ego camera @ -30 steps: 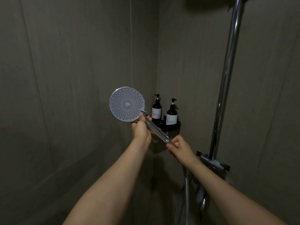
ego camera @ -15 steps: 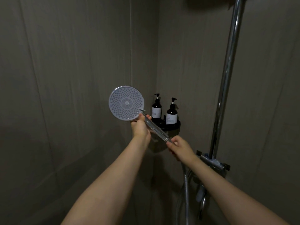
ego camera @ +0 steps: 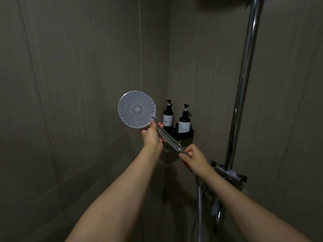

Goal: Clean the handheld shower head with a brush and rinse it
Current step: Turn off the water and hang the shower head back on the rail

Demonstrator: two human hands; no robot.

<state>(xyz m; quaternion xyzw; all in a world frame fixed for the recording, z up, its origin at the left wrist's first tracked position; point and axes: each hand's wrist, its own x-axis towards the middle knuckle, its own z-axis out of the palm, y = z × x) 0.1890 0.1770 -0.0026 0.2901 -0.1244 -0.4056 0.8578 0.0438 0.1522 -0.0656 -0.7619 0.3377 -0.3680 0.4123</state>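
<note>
The handheld shower head (ego camera: pixel 136 109) is a round grey disc with many nozzle dots, facing me, on a shiny chrome handle (ego camera: pixel 168 137) that slants down to the right. My left hand (ego camera: pixel 151 136) grips the handle just below the disc. My right hand (ego camera: pixel 194 158) pinches the handle's lower end, where the metal hose (ego camera: pixel 200 203) hangs down. No brush is in view.
Two dark pump bottles (ego camera: pixel 168 114) (ego camera: pixel 184 120) stand on a black corner shelf (ego camera: pixel 187 134) just behind the handle. A chrome riser pipe (ego camera: pixel 244 81) runs up the right wall from the mixer valve (ego camera: pixel 229 173). Grey tiled walls meet in the corner.
The shower head and both hands have risen slightly; the grips look the same.
</note>
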